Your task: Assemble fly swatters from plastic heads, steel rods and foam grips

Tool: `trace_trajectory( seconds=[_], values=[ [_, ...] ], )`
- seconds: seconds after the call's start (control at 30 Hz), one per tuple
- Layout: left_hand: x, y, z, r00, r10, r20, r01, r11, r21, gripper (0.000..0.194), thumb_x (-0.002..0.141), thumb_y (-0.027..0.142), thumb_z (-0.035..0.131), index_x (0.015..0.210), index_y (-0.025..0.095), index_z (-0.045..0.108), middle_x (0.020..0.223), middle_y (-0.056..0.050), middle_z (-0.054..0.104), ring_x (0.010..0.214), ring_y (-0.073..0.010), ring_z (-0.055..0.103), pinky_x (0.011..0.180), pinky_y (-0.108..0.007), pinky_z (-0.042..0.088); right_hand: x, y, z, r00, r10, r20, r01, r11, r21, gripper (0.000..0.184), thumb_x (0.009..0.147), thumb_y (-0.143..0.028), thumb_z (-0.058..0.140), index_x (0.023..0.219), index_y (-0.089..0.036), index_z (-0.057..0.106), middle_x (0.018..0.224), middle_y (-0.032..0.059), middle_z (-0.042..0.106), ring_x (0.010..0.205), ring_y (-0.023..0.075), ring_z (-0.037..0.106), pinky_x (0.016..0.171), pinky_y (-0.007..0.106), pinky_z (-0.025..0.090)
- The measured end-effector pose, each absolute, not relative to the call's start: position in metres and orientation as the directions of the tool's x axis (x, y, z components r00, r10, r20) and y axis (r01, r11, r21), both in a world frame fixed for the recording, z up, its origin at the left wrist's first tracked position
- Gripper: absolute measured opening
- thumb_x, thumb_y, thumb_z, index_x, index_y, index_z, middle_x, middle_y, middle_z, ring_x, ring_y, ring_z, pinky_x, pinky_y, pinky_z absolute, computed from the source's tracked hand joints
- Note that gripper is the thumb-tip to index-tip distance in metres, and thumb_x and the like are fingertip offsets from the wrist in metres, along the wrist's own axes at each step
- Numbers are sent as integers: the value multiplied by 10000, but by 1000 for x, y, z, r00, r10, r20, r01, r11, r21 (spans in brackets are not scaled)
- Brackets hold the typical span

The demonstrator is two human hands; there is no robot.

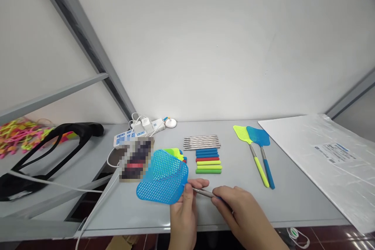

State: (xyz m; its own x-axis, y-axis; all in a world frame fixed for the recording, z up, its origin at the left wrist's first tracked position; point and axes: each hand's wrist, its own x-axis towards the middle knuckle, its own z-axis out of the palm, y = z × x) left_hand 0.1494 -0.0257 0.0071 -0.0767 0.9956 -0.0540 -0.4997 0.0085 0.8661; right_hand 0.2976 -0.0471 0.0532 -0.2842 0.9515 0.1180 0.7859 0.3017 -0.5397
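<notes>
My left hand [184,211] is closed on the neck of a blue mesh fly-swatter head [163,176], held just above the grey table [293,203]. My right hand [240,213] pinches the thin metal rod [205,192] that runs into that head. Behind the blue head lies a small stack of other swatter heads [175,153], green and yellow. Farther back sit a row of metal rods [201,142] and a stack of coloured handle grips [208,161].
Two assembled swatters, yellow [252,152] and blue [263,156], lie at right. A large white plastic-wrapped sheet [322,156] covers the right end. A power strip [137,131] with chargers sits at the back left. A black bag [43,152] and bright neon pieces [20,133] are far left.
</notes>
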Motion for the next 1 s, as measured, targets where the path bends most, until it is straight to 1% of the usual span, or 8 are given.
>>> trace_trajectory(
  seconds=[0.13,0.27,0.43,0.53,0.67,0.83,0.93,1.0],
  values=[
    [136,-1,26,-240,970,-42,-537,-96,838,348,871,513,631,762,183,641,772,-18,679,818,-178,657,856,-312,514,311,-39,53,-255,966,49,795,238,-559,314,1019,-349,352,795,-237,542,729,-17,639,655,158,594,604,261,390],
    [123,22,47,-344,939,-5,-564,-203,800,329,849,485,673,754,173,634,733,4,635,737,-152,632,834,-334,543,347,-46,48,-224,974,14,783,189,-592,277,1019,-375,358,936,-279,604,854,-17,684,753,165,636,666,260,444],
    [135,25,50,-259,966,-15,-612,-152,776,318,858,470,669,762,168,652,747,-13,635,754,-159,636,829,-344,553,379,-56,47,-209,975,73,825,216,-522,242,1012,-359,375,975,-291,605,882,-1,676,777,177,646,675,271,481],
    [152,16,44,-209,975,-74,-599,-68,798,338,840,486,685,810,150,695,845,-66,691,848,-196,667,888,-365,534,375,-57,53,-194,969,152,859,242,-450,179,984,-398,461,1066,-296,582,939,7,669,843,184,647,712,276,492],
    [168,1,42,-92,987,-135,-621,49,782,367,849,509,663,824,145,697,877,-90,710,893,-231,680,918,-410,522,355,-50,55,-227,942,248,901,300,-313,206,1008,-365,407,953,-272,582,783,-6,634,705,184,623,639,295,452],
    [145,9,54,-266,961,-77,-623,-110,775,345,843,500,676,774,164,645,796,-44,691,840,-190,682,893,-352,535,363,-48,49,-296,908,296,909,363,-205,294,1017,-335,381,775,-242,518,654,-23,579,566,161,555,547,281,373],
    [117,24,67,-434,900,-31,-631,-279,724,337,796,484,732,737,171,621,723,8,641,708,-152,658,794,-331,574,392,-56,44,-296,902,314,910,367,-194,259,1012,-314,402,805,-241,538,662,-22,582,564,146,546,560,266,386],
    [107,30,75,-401,916,-5,-641,-276,716,324,801,458,737,733,164,617,711,18,615,653,-130,631,754,-319,584,413,-62,41,-302,898,321,907,374,-194,228,1009,-295,406,851,-243,561,685,-17,596,567,142,548,566,263,399]
  ],
)
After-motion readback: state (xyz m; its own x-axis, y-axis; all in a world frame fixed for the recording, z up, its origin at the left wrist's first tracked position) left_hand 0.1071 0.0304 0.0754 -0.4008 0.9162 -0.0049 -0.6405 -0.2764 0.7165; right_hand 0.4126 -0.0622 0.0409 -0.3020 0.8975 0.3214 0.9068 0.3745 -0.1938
